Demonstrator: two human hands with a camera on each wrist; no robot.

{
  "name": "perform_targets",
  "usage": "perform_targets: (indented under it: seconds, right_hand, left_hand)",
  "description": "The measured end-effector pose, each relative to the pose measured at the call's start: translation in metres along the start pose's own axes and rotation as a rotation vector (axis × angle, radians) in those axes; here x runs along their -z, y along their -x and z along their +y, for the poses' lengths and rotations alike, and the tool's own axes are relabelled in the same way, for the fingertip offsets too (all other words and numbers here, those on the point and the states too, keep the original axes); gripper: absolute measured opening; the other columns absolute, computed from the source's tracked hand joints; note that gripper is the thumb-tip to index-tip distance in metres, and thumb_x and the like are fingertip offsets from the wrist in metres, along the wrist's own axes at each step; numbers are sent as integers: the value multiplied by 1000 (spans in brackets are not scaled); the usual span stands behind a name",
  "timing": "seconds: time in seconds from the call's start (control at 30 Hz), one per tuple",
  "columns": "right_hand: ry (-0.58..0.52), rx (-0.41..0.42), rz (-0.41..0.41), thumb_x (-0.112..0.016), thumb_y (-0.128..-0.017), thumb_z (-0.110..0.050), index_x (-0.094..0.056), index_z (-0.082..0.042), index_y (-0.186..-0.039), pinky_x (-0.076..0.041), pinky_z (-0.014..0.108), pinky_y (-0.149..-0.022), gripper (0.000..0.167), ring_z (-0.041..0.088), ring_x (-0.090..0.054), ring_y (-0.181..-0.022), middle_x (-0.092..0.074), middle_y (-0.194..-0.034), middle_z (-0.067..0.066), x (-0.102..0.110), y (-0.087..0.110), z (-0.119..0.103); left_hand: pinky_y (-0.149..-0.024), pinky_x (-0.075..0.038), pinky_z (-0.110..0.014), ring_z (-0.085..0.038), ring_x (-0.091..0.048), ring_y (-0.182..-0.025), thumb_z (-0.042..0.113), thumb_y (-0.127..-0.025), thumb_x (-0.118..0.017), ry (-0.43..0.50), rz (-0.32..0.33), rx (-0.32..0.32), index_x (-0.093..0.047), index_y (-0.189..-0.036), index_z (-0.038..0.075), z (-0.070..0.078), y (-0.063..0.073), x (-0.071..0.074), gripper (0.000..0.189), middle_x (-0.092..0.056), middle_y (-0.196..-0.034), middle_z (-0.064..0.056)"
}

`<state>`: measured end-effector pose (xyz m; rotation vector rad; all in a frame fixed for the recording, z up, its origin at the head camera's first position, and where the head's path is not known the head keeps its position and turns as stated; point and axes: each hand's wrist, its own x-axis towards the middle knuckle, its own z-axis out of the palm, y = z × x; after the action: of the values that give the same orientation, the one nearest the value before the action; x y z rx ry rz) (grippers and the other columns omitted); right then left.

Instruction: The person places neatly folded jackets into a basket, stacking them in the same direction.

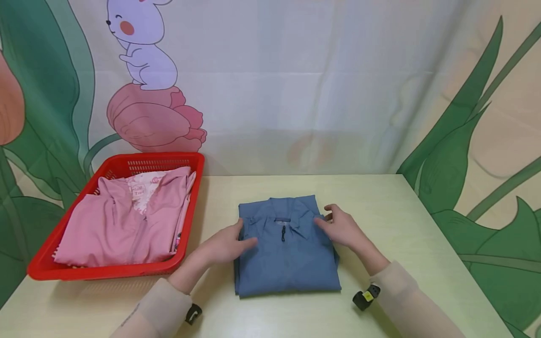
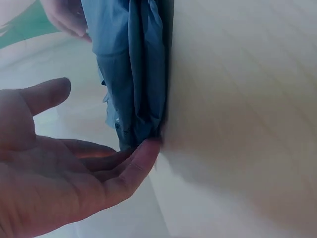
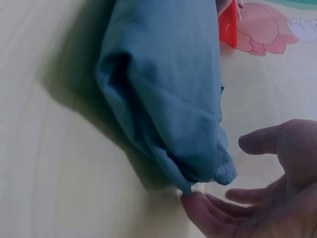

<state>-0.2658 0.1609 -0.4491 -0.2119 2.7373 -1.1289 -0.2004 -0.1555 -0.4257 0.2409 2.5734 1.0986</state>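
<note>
A blue zip jacket [image 1: 291, 263], folded into a neat rectangle, lies on the pale table with its collar toward the back and a dark zip pull below it. At its left edge is my left hand [image 1: 226, 241], its thumb extended over the cloth. In the left wrist view the fingertips [image 2: 148, 148] touch the jacket's far lower corner, thumb held apart. My right hand [image 1: 341, 227] is at the upper right edge. The right wrist view has its fingertips [image 3: 190, 201] right at a corner of the jacket [image 3: 168, 99], with the thumb away from the cloth.
A red plastic basket [image 1: 196, 197] stands on the table at the left, holding a folded pink jacket [image 1: 105, 230] with a white printed lining. Behind the table [image 1: 380, 197] hangs a printed curtain [image 1: 270, 94] with a rabbit, flowers and green leaves. Both wrists wear black straps.
</note>
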Motion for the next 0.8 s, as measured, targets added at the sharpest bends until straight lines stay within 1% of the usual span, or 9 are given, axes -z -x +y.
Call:
perform_targets:
  seconds: [0.1, 0.17, 0.33, 0.37, 0.47, 0.57, 0.63, 0.7, 0.8]
  right_hand:
    - [-56, -47, -50, -57, -105, -29, -40, 10, -148, -60, 41, -77, 60, 36, -65, -107, -56, -136, 31, 1, 1, 1]
    - [-101, -64, -69, -55, -106, -28, -39, 11, -149, -60, 40, -76, 60, 37, -64, -109, -54, -138, 33, 1, 1, 0]
    - [-208, -99, -95, -54, -107, -27, -35, 11, -151, -59, 40, -79, 61, 40, -60, -117, -48, -144, 35, 2, 2, -1]
    - [-232, -108, -90, -54, -107, -27, -35, 10, -152, -59, 40, -79, 62, 39, -60, -115, -48, -145, 35, 2, 2, -1]
    - [-299, -128, -71, -56, -106, -26, -36, 9, -152, -57, 38, -82, 62, 37, -58, -119, -47, -147, 33, 1, 1, 1]
    - [-351, -145, -62, -59, -105, -26, -38, 7, -152, -56, 41, -88, 61, 37, -55, -125, -47, -148, 29, 0, -2, 3]
    - [-367, -153, -70, -61, -104, -26, -40, 6, -151, -55, 43, -90, 61, 36, -52, -129, -47, -148, 27, -1, -3, 4]
    - [-376, -155, -76, -63, -103, -25, -41, 6, -151, -55, 41, -89, 61, 33, -55, -123, -48, -147, 27, -1, -4, 4]
    - [-399, -157, -78, -66, -101, -22, -42, 5, -150, -53, 34, -79, 61, 24, -59, -96, -48, -144, 25, -2, -5, 2]
  left_hand:
    - [-116, -31, -57, -45, -26, -149, 31, -104, -59, 94, 3, 36, -17, -157, -14, 0, 0, -1, 81, -25, -163, -29]
    - [-116, -31, -58, -45, -26, -149, 30, -104, -59, 146, 11, 52, -17, -157, -14, 0, 0, -1, 81, -25, -163, -29]
    - [-115, -31, -60, -48, -28, -147, 27, -104, -59, 289, 28, 87, -19, -157, -13, -1, -3, 0, 78, -27, -162, -29]
    - [-114, -32, -60, -48, -28, -147, 27, -104, -59, 328, 28, 98, -19, -157, -13, -1, -4, 0, 78, -27, -161, -30]
    - [-114, -32, -61, -51, -30, -145, 27, -104, -59, 463, 20, 142, -18, -157, -13, -2, -7, -1, 78, -26, -161, -32]
    - [-114, -31, -60, -51, -27, -146, 25, -104, -58, 603, 16, 181, -13, -157, -14, -4, -10, -2, 80, -21, -162, -32]
    - [-115, -29, -60, -50, -24, -148, 24, -104, -57, 667, 20, 191, -11, -157, -14, -6, -11, -2, 80, -18, -163, -32]
    - [-116, -28, -60, -50, -20, -149, 23, -104, -57, 708, 25, 196, -10, -157, -14, -7, -12, -3, 80, -16, -163, -31]
    - [-116, -27, -60, -52, -22, -147, 22, -104, -56, 714, 43, 198, -10, -156, -15, -5, -11, -3, 79, -15, -163, -32]
